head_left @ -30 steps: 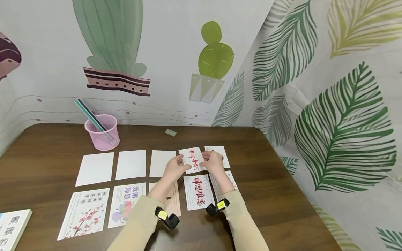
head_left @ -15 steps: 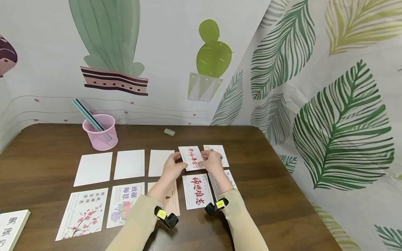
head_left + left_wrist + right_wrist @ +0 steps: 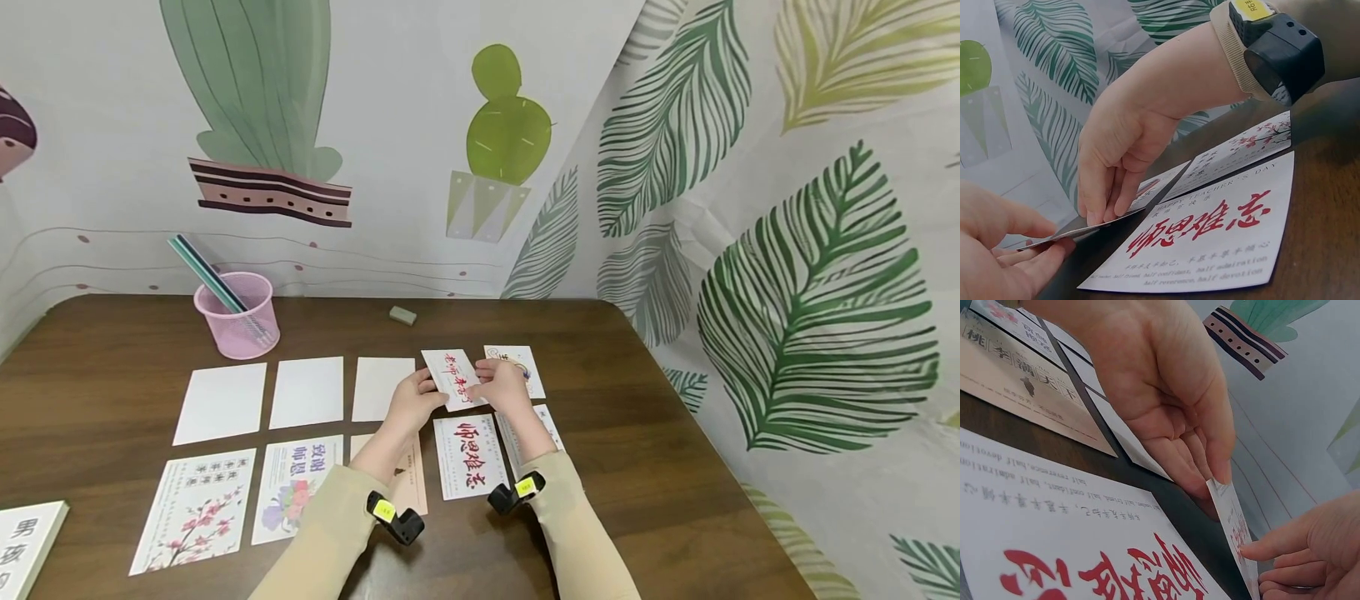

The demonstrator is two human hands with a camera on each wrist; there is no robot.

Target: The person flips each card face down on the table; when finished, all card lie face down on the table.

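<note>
A white card with red brush lettering [image 3: 453, 377] is raised at a tilt between both hands in the head view. My left hand [image 3: 411, 404] pinches its left edge between thumb and fingers. On the opposite edge, my right hand [image 3: 504, 388] has its thumb on the printed face and its fingers behind. The right wrist view shows the same card [image 3: 1232, 531] standing steeply, close to edge-on. Directly below lies a second red-lettered card [image 3: 469, 457]. Partly hidden by the right hand and forearm are a card with a round picture [image 3: 534, 379] and another printed card [image 3: 551, 423].
Blank white cards [image 3: 220, 404] form the back row's left part. Before them lie a blossom card [image 3: 197, 512], a flower card [image 3: 296, 487] and a peach-coloured card [image 3: 414, 479]. A pink pen cup [image 3: 238, 321], an eraser [image 3: 402, 315] and a book [image 3: 26, 546] stand farther out.
The held card has tilted, its outline slanting more and narrowing in the head view. Both hands keep their hold with little movement. The head view has shifted slightly.
</note>
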